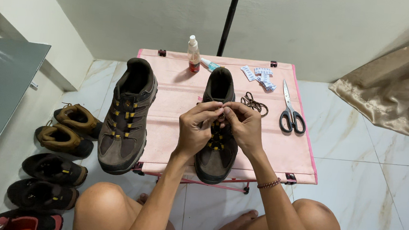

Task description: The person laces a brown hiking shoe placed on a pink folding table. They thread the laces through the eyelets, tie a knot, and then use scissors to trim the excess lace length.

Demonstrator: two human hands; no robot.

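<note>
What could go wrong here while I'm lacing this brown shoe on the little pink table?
The other brown hiking shoe overhangs the front edge of the pink folding table, so a knock from a knee may tip it off. The loose brown lace lies beside the right hand and could snag. The black-handled scissors rest close by, within reach of a careless sweep.

Brown shoe (216, 152) upright on table
</note>
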